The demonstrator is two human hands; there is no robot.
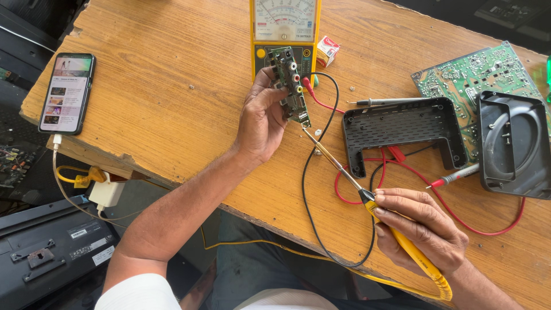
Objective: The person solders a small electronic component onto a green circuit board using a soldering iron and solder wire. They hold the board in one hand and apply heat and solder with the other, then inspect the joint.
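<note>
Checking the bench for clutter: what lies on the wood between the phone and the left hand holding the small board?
In the head view, only bare wooden tabletop lies between the phone and the left hand holding the small circuit board.

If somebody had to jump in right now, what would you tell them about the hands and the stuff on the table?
Left hand: holds the small green circuit board upright above the wooden table, in front of the yellow multimeter.
Right hand: grips the yellow soldering iron; its tip meets the board's lower edge.
Nearby: black plastic cover, large green board, red probe, black probe and phone lie on the table.
Done: cannot tell which joints are finished.
Left: the iron is on the board, so that joint is in progress.
</note>
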